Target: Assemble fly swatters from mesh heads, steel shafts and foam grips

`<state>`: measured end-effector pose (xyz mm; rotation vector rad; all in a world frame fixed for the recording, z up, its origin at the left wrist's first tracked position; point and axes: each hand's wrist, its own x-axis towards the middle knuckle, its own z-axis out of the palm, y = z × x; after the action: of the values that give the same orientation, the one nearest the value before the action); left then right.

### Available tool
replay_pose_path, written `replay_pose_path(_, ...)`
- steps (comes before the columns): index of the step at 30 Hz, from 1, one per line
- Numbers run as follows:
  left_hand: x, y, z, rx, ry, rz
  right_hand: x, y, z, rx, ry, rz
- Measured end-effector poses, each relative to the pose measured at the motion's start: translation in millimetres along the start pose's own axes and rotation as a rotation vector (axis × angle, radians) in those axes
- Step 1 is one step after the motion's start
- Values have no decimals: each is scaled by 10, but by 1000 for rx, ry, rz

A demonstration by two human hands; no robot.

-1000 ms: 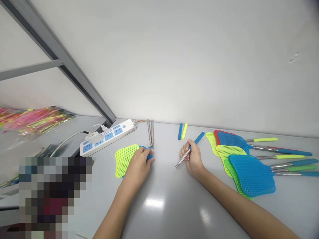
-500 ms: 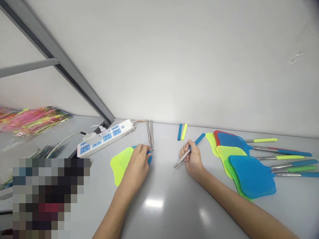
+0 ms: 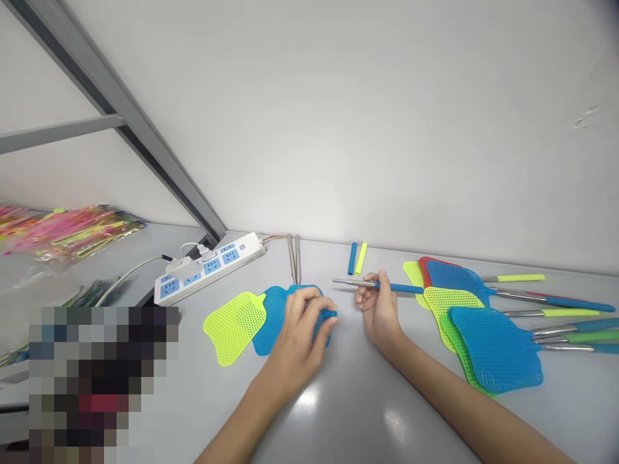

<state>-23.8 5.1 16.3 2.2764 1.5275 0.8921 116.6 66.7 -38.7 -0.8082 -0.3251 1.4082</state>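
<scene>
My left hand (image 3: 302,332) is closed over a blue mesh fly swatter head (image 3: 331,314), whose short stub points right. Partly under it lies more blue mesh (image 3: 268,322), overlapped at the left by a yellow swatter head (image 3: 235,328). In my right hand (image 3: 380,306) is a metal rod (image 3: 351,282) with a blue handle sleeve (image 3: 406,288), held nearly level. The rod's bare tip points left toward the swatter head, apart from it. Two bare metal rods (image 3: 294,261) lie behind my left hand. A blue sleeve (image 3: 353,258) and a yellow sleeve (image 3: 360,258) lie near the wall.
Several swatters with handles, a blue one (image 3: 498,348) on top, are piled at the right. A white power strip (image 3: 210,267) with plugs and a cable lies left. Farther left are bagged colourful items (image 3: 87,232) and a grey metal frame (image 3: 145,151).
My left hand has moved right, drawing a blue swatter head off the pile. My right hand has turned the rod from slanting to nearly level.
</scene>
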Motion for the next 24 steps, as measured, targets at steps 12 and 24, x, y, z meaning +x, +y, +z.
replay_pose_path(12,-247,236,91,-163,95,277,33,35,-8,-104,-125,-3)
replay_pose_path(24,-128,230,196,-549,5,-310,50,60,-1,-126,-152,-2)
